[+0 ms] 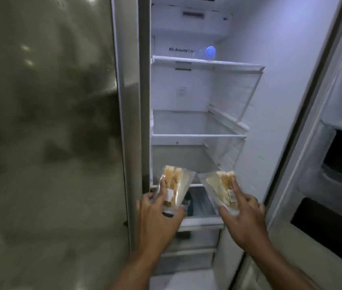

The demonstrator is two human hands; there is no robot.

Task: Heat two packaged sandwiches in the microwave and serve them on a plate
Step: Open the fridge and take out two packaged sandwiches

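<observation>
- Fingers of the left hand (157, 218) clamp around one packaged sandwich (171, 188); the right hand (242, 218) grips the other sandwich (221, 188).
- Both are pale triangular halves in clear wrap with small labels, held before the open fridge (197, 122).

Fridge compartment (197, 101) fills the frame's center, lit cool white from inside, glass shelves (205, 63) stacked top to middle, a blue bottle cap (210, 51) on the top one. My view's left half is a closed steel door (46, 122) w/ blurry reflections. Right edge: open door's bins (333, 174), dark inside.
</observation>
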